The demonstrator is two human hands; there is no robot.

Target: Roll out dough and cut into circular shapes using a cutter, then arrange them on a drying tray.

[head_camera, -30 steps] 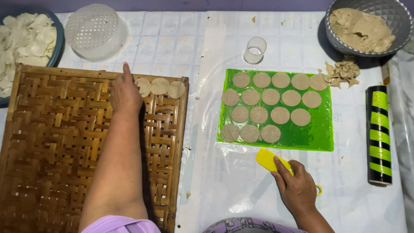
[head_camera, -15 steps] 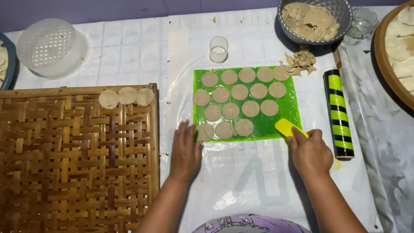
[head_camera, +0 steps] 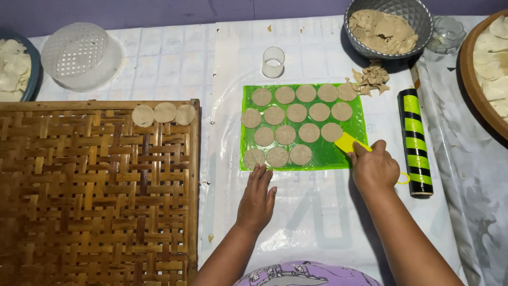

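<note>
Under right hand (head_camera: 374, 168): yellow scraper (head_camera: 349, 142), seemingly gripped.

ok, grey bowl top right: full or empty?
Partly full. The grey bowl holds a lump of beige dough; bare inner wall shows on its right side.

Under our right grip (head_camera: 374, 168) we see a smooth yellow plastic scraper (head_camera: 350, 142) on a glossy green plastic mat (head_camera: 338, 157) bearing matt dough discs (head_camera: 286, 134). Left of our left grip (head_camera: 257, 197), the woven bamboo tray (head_camera: 95, 196) looks rough; the table's clear sheet (head_camera: 307, 212) shines.
</note>
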